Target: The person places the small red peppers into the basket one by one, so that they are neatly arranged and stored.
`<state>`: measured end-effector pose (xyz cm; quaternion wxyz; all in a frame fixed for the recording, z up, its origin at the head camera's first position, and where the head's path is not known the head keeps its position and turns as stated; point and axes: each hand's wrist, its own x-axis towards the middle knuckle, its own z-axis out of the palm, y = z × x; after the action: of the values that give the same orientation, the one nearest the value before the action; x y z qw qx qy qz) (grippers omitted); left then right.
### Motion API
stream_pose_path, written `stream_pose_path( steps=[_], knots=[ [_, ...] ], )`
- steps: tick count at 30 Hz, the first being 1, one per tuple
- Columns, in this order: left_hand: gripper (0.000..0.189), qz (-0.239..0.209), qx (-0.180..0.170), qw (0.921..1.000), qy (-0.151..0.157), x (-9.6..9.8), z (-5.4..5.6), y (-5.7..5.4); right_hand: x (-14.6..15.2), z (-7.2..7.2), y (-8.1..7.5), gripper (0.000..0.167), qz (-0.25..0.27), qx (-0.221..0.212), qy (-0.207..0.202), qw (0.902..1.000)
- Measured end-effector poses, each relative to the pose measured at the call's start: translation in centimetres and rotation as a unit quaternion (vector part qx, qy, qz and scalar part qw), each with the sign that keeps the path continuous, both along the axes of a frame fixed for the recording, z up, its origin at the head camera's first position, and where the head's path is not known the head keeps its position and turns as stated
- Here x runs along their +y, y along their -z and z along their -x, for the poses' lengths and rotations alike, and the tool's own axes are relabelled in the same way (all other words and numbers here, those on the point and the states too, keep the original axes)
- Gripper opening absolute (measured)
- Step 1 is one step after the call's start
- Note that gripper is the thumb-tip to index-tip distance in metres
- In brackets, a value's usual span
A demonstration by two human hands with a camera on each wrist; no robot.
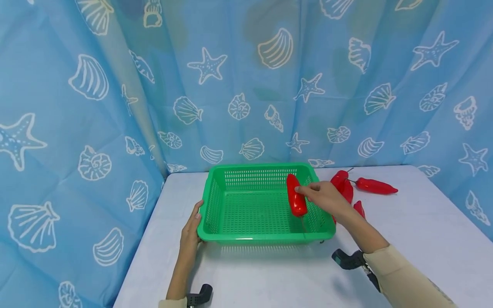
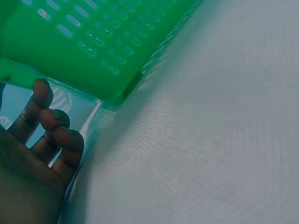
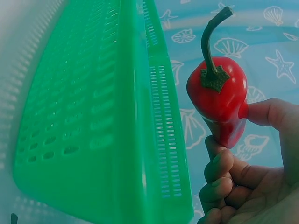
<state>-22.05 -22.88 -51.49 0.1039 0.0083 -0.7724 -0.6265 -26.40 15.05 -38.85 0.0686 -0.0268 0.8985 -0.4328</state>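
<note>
Over the right part of a green plastic basket (image 1: 265, 236), my right hand (image 1: 322, 196) pinches a red chili pepper (image 1: 295, 196) between thumb and fingers. The pepper's curved green stem (image 3: 206, 44) points downward in the head view, toward the basket's near rim. In the right wrist view, the thumb presses the pepper's side and the fingertips meet its lower part. My left hand (image 1: 190, 229) rests against the basket's left edge. Its loosely bent fingers (image 2: 65, 144) lie beside the rim in the left wrist view.
Several red peppers (image 1: 375, 186) lie on the white table (image 1: 408, 231), right of the basket, some partly hidden behind my right arm. A blue curtain (image 1: 231, 128) with shells and starfish hangs behind and at the left. Black wrist cameras (image 1: 348, 259) jut out from both wrists.
</note>
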Motion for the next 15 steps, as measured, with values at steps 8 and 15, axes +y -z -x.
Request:
stream_pose_path(
  steps=[8, 15],
  knots=[
    [0.044, -0.012, 0.004, 0.9999, 0.010, -0.1, 0.1, -0.3, -1.2, 0.2, -0.2, 0.046, 0.006, -0.008, 0.002, 0.9999],
    [0.045, -0.017, 0.002, 0.9998, 0.014, 0.0, 0.1, 0.0, -2.0, 0.6, 0.4, 0.056, 0.013, -0.033, 0.013, 0.9993]
  ],
)
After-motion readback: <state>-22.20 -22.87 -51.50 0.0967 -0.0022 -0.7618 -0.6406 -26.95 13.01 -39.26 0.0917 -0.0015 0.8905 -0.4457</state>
